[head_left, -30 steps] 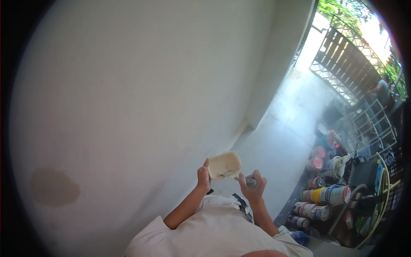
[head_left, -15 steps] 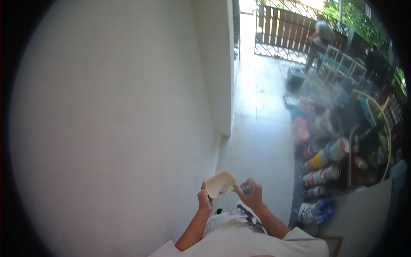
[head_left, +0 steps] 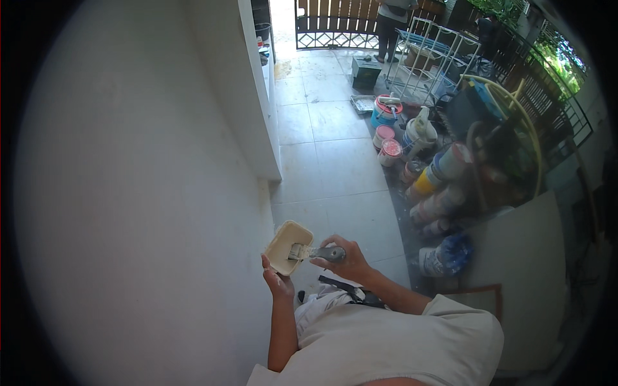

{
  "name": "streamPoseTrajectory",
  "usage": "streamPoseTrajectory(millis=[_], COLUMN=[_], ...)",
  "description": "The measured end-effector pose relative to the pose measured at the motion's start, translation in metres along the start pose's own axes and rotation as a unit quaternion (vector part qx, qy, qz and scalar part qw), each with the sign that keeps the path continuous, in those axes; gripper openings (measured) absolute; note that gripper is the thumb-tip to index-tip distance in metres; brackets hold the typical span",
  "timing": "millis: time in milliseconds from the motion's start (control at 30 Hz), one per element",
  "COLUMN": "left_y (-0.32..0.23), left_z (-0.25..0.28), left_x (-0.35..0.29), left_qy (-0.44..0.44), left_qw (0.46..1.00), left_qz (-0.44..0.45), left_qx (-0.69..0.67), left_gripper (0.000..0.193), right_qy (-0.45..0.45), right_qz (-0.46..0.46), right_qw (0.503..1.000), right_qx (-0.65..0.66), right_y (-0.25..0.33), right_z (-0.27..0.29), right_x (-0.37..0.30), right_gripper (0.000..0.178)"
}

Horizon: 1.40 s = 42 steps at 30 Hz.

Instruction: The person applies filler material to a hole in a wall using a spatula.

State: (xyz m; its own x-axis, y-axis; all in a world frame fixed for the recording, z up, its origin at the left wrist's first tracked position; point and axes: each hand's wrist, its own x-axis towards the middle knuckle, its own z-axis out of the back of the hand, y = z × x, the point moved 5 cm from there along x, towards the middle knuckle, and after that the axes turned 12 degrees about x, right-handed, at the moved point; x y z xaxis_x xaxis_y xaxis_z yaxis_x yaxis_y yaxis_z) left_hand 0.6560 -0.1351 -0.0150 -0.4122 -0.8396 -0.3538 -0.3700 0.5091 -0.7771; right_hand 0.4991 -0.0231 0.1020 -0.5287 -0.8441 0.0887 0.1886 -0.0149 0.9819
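Note:
My left hand (head_left: 275, 283) holds a small cream-coloured rectangular tub (head_left: 286, 244) from below, tilted with its opening facing me. My right hand (head_left: 347, 258) grips the grey handle of a putty knife (head_left: 314, 253) whose blade reaches into the tub. Both hands are close together in front of my chest, just right of a large white wall (head_left: 141, 193).
A tiled floor (head_left: 335, 167) runs ahead along the wall. Several paint cans and buckets (head_left: 412, 161) crowd its right side, with a white wire rack (head_left: 438, 58) behind. A person (head_left: 393, 26) stands by a dark gate (head_left: 335, 26) at the far end.
The view has swung from the wall toward the passage and gate. My right hand has brought the putty knife's blade into the tub, which stays in my left hand.

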Motion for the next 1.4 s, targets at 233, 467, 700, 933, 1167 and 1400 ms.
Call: streamPoseTrajectory(millis=[233,467,700,933,1167,1400], left_y=[-0.008,0.019,0.061,0.064,0.041,0.018], left_z=[-0.018,-0.039,-0.09,-0.086,-0.062,-0.035], left_x=[-0.01,0.0,-0.007,-0.008,-0.003,0.004], left_qy=[-0.056,-0.065,-0.109,-0.071,-0.029,0.046], left_qw=[0.997,0.995,0.992,0.997,1.0,0.999], left_qz=[-0.043,-0.077,-0.044,0.006,0.007,0.006], left_qx=[0.01,0.009,-0.048,0.03,0.006,0.024], left_gripper=[0.06,0.059,0.061,0.061,0.061,0.062], right_qy=[0.07,0.164,0.098,0.09,0.104,0.067], right_qz=[0.001,0.167,0.058,0.069,0.06,0.071], right_qw=[0.997,0.967,0.993,0.992,0.992,0.992], right_qx=[-0.016,-0.102,-0.023,-0.06,-0.035,-0.078], right_y=[0.01,0.04,0.009,-0.024,-0.023,-0.028], right_z=[0.015,0.031,0.098,0.101,0.061,0.012], right_x=[0.035,0.046,0.045,0.022,0.007,-0.014], right_gripper=[0.035,0.028,0.03,0.035,0.042,0.045])
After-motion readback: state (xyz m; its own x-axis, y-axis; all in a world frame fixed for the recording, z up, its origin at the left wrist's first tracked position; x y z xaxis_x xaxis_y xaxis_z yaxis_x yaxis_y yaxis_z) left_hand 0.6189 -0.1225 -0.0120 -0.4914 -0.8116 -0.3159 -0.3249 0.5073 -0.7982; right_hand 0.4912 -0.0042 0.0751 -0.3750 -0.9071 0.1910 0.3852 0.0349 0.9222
